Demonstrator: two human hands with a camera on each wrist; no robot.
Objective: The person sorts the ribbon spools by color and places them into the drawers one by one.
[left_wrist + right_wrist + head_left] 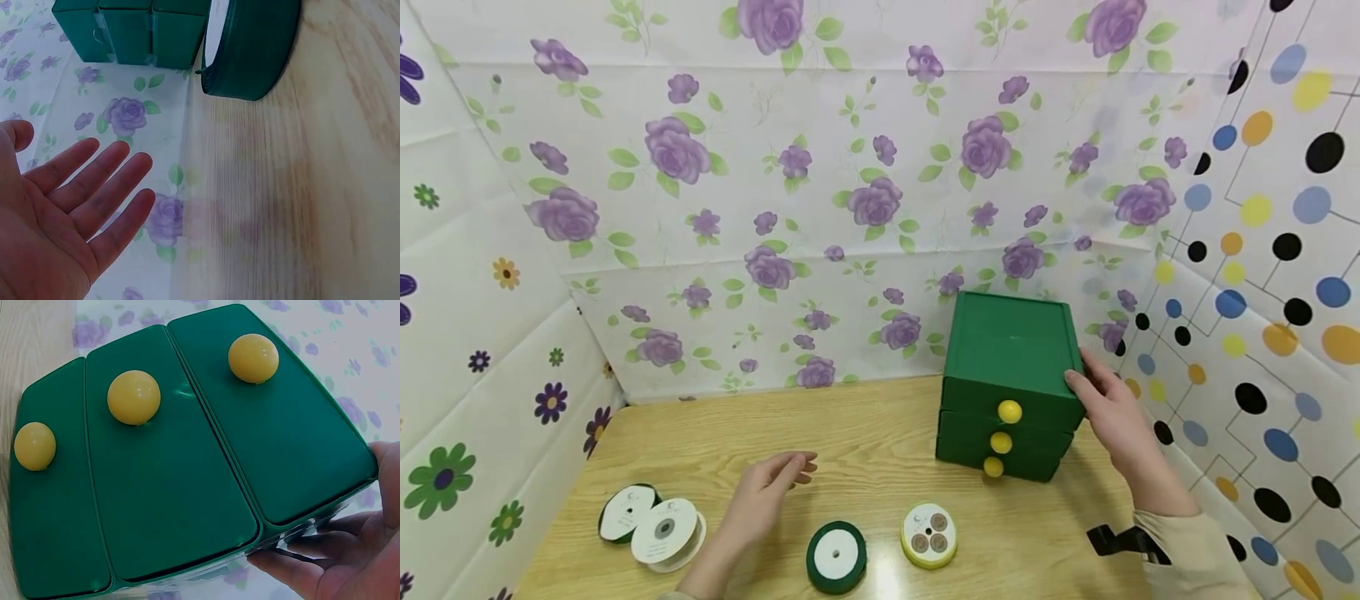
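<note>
My right hand [1116,408] holds the upper right edge of a green drawer box [1011,342]. Its thumb lies over the top edge while the fingers press the side, as the right wrist view also shows. The three stacked drawers are closed, each with a yellow round knob [134,397] on its front. My left hand [769,490], holding nothing, hovers above the table left of the box. Its fingers [109,194] are spread and relaxed in the left wrist view. Nearest to it is a dark green ribbon spool [836,554] with a white face.
A yellow-edged spool [928,525] with brown round marks lies in front of the box. At the left, a white spool [658,533] leans over a dark green-rimmed one [625,508]. Patterned cloth walls [775,208] enclose the wooden table [715,425].
</note>
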